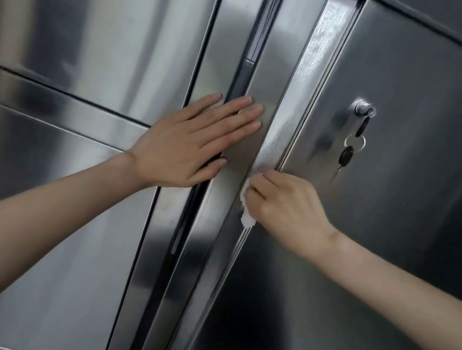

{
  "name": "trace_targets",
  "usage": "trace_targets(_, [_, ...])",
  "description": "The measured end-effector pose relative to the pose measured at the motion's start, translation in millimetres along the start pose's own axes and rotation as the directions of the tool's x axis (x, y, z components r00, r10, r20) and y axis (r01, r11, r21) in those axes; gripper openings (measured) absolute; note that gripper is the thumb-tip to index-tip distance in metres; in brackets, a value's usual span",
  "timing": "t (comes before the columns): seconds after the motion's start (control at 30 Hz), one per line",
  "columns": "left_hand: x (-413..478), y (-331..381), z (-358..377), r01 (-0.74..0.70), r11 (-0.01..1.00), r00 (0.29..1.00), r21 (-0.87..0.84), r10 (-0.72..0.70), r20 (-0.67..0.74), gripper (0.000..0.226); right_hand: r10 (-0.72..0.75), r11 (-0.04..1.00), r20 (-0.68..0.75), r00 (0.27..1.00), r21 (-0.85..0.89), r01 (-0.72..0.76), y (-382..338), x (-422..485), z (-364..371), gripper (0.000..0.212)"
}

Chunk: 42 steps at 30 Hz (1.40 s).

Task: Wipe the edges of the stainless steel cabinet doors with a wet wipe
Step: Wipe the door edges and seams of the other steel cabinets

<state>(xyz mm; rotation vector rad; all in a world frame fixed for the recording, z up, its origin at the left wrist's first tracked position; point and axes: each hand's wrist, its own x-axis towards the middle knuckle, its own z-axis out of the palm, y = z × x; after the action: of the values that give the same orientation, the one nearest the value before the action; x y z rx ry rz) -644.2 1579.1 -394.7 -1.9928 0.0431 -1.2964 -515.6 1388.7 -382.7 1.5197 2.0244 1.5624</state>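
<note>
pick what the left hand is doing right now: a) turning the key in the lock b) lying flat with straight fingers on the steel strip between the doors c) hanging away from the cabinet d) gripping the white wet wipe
b: the left hand lies flat, fingers straight, on the vertical stainless steel strip between the doors, while the right hand holds the crumpled white wet wipe against the door edge.
</note>
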Motion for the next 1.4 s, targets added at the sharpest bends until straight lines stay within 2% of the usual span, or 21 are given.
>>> trace_targets(0.1, [-1,-1,2,-0.007,1.000,1.000,0.000,0.007,-0.013,0.058,0.114,0.993,-0.187,0.976,-0.020,-0.120,34,22,-9,0.015])
trace_targets(0.17, [-2,-2,3,-0.006,1.000,1.000,-0.002,0.006,-0.024,0.058,0.151,0.987,-0.256,0.955,-0.012,-0.160,28,18,-4,0.013])
trace_targets(0.23, [-2,-2,3,-0.006,1.000,1.000,-0.003,0.006,-0.026,0.058,0.057,0.998,-0.206,0.977,-0.003,-0.059,-7,-1,12,0.013])
trace_targets(0.33, [-2,-1,3,-0.013,1.000,1.000,-0.005,0.013,-0.023,0.058,-0.141,0.990,-0.027,0.990,-0.011,0.141,-36,-20,26,0.012])
trace_targets(0.4, [-2,-1,3,-0.011,1.000,1.000,-0.001,0.011,-0.019,0.058,-0.133,0.991,-0.051,0.990,-0.008,0.133,-15,-7,24,0.012])
trace_targets(0.5, [-3,-2,5,-0.006,1.000,1.000,0.010,0.006,-0.019,0.059,-0.031,0.999,-0.195,0.980,-0.041,0.023,18,12,16,0.011])
trace_targets(0.57, [-3,-2,5,-0.003,1.000,1.000,0.011,0.003,-0.016,0.059,-0.006,0.999,-0.249,0.969,-0.033,-0.003,3,1,23,0.014])
trace_targets(0.67, [-2,-1,4,0.001,1.000,1.000,0.013,-0.001,-0.011,0.059,-0.165,0.985,-0.187,0.968,0.026,0.173,-44,-31,39,0.018])
trace_targets(0.73, [-2,0,2,-0.005,1.000,1.000,-0.007,0.005,0.000,0.059,-0.205,0.976,-0.163,0.965,0.042,0.214,-42,-34,40,0.019])
trace_targets(0.87, [-2,-2,2,-0.011,1.000,1.000,-0.020,0.012,0.022,0.061,0.007,0.999,-0.387,0.922,0.034,0.006,-1,-2,37,0.022])
trace_targets(0.93, [-5,1,2,-0.008,0.999,1.000,-0.042,0.009,0.027,0.061,0.090,0.993,-0.457,0.885,0.105,-0.046,-18,-6,49,0.026])
trace_targets(1.0, [-16,10,3,-0.007,0.998,0.999,-0.069,0.010,0.038,0.062,0.055,0.984,-0.418,0.907,0.178,0.023,-61,-32,70,0.031])
trace_targets(1.1, [-44,28,6,-0.010,0.994,0.998,-0.106,0.017,0.064,0.064,-0.099,0.975,-0.307,0.947,0.158,0.154,-91,-60,83,0.016])
trace_targets(1.17, [-59,37,9,-0.001,0.994,0.997,-0.114,0.010,0.075,0.065,-0.049,0.977,-0.390,0.919,0.175,0.126,-70,-49,83,0.013])
trace_targets(1.23, [-68,46,13,0.023,0.993,0.997,-0.113,-0.015,0.072,0.067,0.083,0.978,-0.520,0.850,0.207,0.031,-42,-30,79,0.013])
trace_targets(1.3, [-71,52,16,0.051,0.992,0.998,-0.112,-0.045,0.054,0.069,0.184,0.968,-0.580,0.794,0.247,-0.044,-34,-19,76,0.012])
trace_targets(1.37, [-72,55,18,0.070,0.992,0.997,-0.107,-0.066,0.040,0.068,0.188,0.966,-0.564,0.804,0.253,-0.049,-54,-27,83,0.013])
trace_targets(1.4, [-71,58,19,0.088,0.991,0.996,-0.103,-0.085,0.034,0.067,0.134,0.971,-0.544,0.829,0.238,-0.001,-67,-36,87,0.014])
